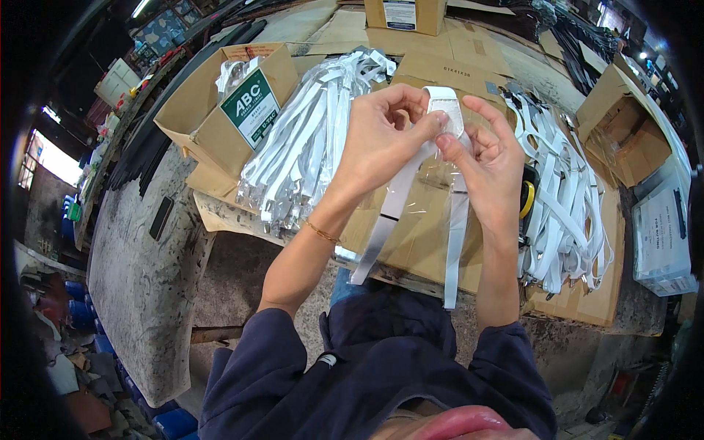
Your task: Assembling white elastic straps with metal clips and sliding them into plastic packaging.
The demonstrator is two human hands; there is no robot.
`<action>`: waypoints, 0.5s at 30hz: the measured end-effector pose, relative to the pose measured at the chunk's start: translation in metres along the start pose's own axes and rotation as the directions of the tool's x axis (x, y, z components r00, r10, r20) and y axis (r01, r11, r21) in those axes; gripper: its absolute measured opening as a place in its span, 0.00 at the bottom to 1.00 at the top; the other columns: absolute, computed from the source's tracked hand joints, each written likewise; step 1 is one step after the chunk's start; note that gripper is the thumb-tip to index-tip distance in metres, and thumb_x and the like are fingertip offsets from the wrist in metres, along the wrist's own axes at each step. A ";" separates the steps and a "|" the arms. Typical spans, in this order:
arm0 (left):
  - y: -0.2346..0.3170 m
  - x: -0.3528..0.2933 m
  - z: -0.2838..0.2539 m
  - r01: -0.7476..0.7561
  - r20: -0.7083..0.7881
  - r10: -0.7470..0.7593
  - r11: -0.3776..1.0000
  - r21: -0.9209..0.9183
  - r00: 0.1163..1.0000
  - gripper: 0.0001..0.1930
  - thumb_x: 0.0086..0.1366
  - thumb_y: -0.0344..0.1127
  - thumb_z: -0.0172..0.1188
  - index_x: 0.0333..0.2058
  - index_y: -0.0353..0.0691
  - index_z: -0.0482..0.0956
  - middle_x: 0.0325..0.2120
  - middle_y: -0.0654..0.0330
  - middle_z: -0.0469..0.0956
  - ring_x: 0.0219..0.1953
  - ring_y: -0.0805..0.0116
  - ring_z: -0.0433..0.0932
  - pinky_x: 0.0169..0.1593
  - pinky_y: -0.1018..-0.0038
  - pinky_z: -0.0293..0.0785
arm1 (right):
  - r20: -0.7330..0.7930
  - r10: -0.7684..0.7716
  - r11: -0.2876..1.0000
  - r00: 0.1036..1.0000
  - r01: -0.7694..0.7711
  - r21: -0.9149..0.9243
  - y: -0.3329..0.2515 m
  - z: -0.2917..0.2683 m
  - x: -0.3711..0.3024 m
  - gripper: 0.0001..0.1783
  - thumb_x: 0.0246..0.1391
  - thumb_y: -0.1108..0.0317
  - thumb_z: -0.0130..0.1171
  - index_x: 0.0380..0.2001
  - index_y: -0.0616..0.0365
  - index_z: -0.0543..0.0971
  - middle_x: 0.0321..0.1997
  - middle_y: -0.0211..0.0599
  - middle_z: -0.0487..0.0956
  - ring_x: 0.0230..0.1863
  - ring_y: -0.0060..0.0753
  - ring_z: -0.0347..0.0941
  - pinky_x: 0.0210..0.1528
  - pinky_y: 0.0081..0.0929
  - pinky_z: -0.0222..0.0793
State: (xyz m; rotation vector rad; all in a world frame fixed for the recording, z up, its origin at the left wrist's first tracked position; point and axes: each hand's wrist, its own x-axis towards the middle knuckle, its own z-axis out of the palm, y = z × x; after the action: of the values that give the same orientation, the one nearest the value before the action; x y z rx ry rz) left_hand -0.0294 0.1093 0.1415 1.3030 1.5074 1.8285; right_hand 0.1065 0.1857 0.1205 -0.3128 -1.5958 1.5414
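Note:
A pair of white suspenders (445,117) is held up in front of me, its stitched patch at the top and two straps hanging down. Clear plastic film (422,202) shows around the straps. My left hand (381,136) pinches the patch from the left, thumb on its face. From the other side my right hand (488,158) grips just below it, thumb against the strap and forefinger raised. A heap of similar white straps with metal clips (301,147) lies left of my hands, in plastic. Another loose heap (561,198) lies to the right.
Cardboard (411,246) covers the table under my hands. An open carton (191,114) stands at the left, another (623,125) at the right above a translucent bin (664,235). A black and yellow tool, perhaps a tape measure (527,198), sits by the right heap. A phone (161,218) lies far left.

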 end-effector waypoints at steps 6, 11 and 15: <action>0.033 0.011 -0.034 -0.353 0.098 0.418 0.594 0.723 0.903 0.23 0.49 0.35 0.70 0.43 0.37 0.73 0.43 0.57 0.75 0.45 0.65 0.72 0.50 0.71 0.67 | 0.102 0.055 0.998 0.993 -0.058 0.031 -0.003 -0.006 0.007 0.32 0.49 0.80 0.64 0.58 0.67 0.63 0.33 0.39 0.80 0.32 0.18 0.75 0.31 0.13 0.68; 0.061 0.049 -0.043 -0.632 0.718 0.182 0.647 0.427 0.671 0.23 0.50 0.33 0.67 0.47 0.37 0.75 0.45 0.57 0.77 0.49 0.63 0.74 0.56 0.67 0.66 | 0.178 0.071 0.997 0.981 -0.065 -0.043 -0.015 -0.007 0.010 0.34 0.48 0.80 0.65 0.57 0.67 0.63 0.33 0.39 0.81 0.32 0.16 0.74 0.31 0.12 0.66; 0.069 0.057 -0.044 -0.605 0.811 0.045 0.691 0.396 0.583 0.20 0.51 0.28 0.64 0.46 0.36 0.77 0.41 0.57 0.79 0.45 0.64 0.76 0.54 0.68 0.68 | 0.220 0.018 0.999 0.975 -0.027 0.038 -0.015 -0.001 0.010 0.35 0.48 0.80 0.64 0.58 0.64 0.61 0.34 0.37 0.80 0.34 0.16 0.74 0.34 0.12 0.67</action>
State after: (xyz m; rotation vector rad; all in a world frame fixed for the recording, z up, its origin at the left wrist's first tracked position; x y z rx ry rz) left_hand -0.0776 0.1104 0.2288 2.4651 1.4367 0.6071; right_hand 0.1073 0.1904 0.1380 -0.1420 -1.7320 1.6707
